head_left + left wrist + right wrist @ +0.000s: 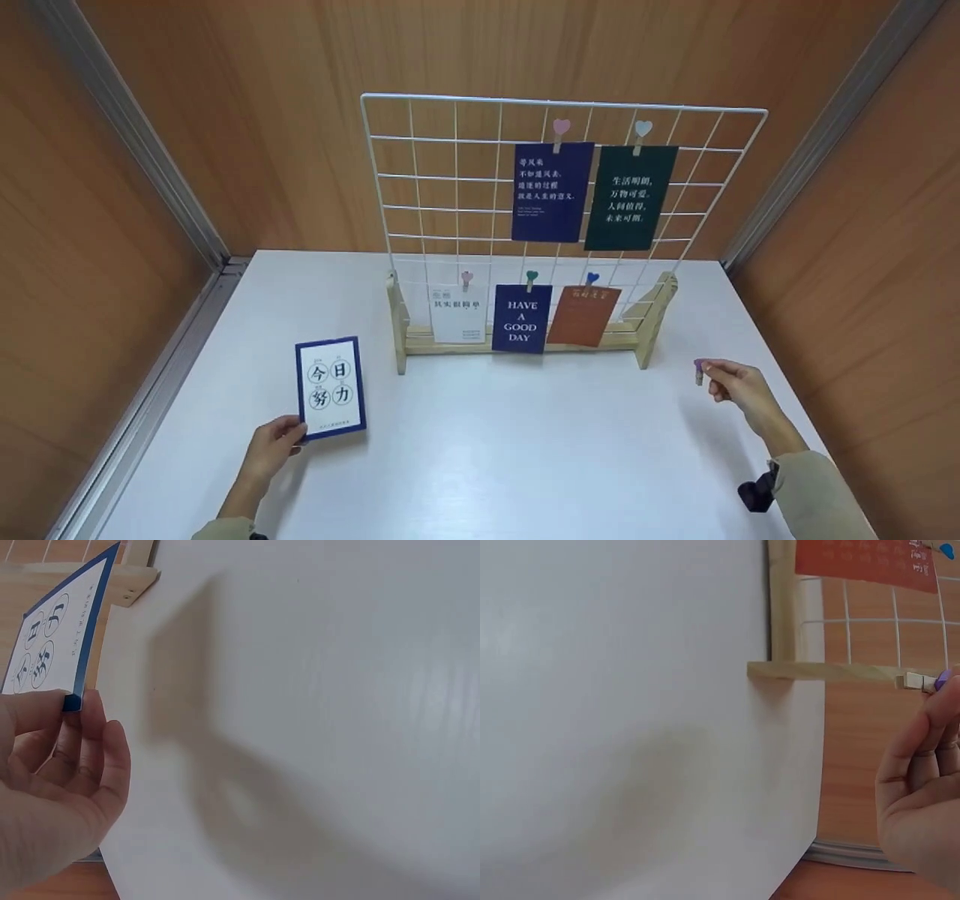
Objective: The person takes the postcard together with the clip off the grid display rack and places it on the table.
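Here we have the left hand [274, 446] pinching a white card [330, 386] by its lower left corner over the table [480, 442], its border dark blue, its four circled characters reading 今日努力. Across on the right, we see the right hand [742, 390] pinching a small purple-topped wooden clip [699, 373] near the rack [450, 98], where we read "HAVE A GOOD DAY" on a hanging blue card [523, 319].
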`<act>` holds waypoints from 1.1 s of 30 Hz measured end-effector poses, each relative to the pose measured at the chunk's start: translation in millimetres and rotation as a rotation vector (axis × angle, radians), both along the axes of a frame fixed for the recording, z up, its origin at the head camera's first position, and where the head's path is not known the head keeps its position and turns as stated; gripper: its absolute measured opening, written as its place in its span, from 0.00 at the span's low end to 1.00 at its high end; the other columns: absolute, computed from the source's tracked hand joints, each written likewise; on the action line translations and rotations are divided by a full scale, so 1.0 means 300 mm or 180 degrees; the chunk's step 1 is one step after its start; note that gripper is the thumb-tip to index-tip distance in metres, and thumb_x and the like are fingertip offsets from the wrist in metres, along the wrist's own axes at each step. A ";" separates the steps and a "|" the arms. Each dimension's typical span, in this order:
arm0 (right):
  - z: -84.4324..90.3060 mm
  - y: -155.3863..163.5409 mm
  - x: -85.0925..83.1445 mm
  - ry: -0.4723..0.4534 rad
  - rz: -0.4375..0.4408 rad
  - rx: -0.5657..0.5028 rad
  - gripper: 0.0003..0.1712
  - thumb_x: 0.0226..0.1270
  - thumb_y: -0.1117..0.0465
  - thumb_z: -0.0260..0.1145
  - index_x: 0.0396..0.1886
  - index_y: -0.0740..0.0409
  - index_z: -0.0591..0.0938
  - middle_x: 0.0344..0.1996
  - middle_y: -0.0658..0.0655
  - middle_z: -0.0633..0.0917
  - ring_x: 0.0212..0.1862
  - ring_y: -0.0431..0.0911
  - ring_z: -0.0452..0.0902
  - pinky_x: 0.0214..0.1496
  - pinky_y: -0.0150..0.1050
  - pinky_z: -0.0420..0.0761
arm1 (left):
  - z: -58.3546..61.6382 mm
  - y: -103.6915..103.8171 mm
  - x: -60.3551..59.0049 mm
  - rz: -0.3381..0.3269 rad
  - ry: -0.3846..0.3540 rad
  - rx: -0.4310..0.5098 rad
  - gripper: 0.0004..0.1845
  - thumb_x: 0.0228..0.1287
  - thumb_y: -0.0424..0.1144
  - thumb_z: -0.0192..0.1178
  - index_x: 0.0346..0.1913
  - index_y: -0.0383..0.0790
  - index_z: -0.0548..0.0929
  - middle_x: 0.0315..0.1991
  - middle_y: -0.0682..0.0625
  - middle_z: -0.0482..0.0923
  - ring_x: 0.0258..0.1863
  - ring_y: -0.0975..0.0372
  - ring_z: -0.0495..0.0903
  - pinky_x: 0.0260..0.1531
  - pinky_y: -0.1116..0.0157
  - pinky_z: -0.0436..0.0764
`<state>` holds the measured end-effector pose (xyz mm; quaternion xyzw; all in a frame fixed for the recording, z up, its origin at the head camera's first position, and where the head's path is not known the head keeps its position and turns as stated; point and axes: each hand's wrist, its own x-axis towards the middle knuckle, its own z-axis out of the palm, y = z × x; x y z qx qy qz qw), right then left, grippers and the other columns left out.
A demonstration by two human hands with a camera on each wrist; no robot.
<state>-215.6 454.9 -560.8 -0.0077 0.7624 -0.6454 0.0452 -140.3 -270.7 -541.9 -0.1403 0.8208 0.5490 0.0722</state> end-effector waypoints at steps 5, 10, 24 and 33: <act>0.009 0.009 0.042 -0.0206 -0.0072 0.0018 0.16 0.63 0.58 0.57 0.46 0.63 0.78 0.23 0.57 0.77 0.23 0.42 0.72 0.28 0.32 0.76 | -0.025 -0.041 0.001 0.0003 -0.0059 -0.0061 0.18 0.64 0.33 0.48 0.49 0.19 0.68 0.35 0.40 0.75 0.34 0.54 0.76 0.35 0.61 0.76; -0.032 0.068 0.048 -0.0307 -0.0091 0.0084 0.14 0.64 0.58 0.56 0.44 0.60 0.79 0.22 0.55 0.77 0.23 0.42 0.73 0.28 0.32 0.76 | -0.041 -0.078 0.001 0.0045 -0.0197 -0.0118 0.19 0.63 0.34 0.49 0.49 0.19 0.67 0.34 0.40 0.75 0.33 0.56 0.76 0.34 0.62 0.76; -0.258 0.237 0.006 -0.0455 -0.0788 0.0919 0.32 0.53 0.42 0.62 0.45 0.64 0.76 0.20 0.55 0.76 0.20 0.40 0.71 0.25 0.34 0.76 | -0.070 -0.157 0.022 0.0243 -0.0639 -0.0094 0.21 0.62 0.33 0.50 0.52 0.19 0.65 0.34 0.41 0.74 0.31 0.59 0.75 0.33 0.66 0.76; -0.266 0.254 0.040 -0.0683 -0.0845 0.1093 0.31 0.55 0.44 0.61 0.46 0.67 0.75 0.20 0.54 0.77 0.21 0.41 0.71 0.25 0.34 0.75 | -0.088 -0.205 0.030 0.0323 -0.0793 -0.0090 0.22 0.61 0.33 0.50 0.53 0.18 0.63 0.36 0.39 0.73 0.31 0.60 0.75 0.32 0.66 0.76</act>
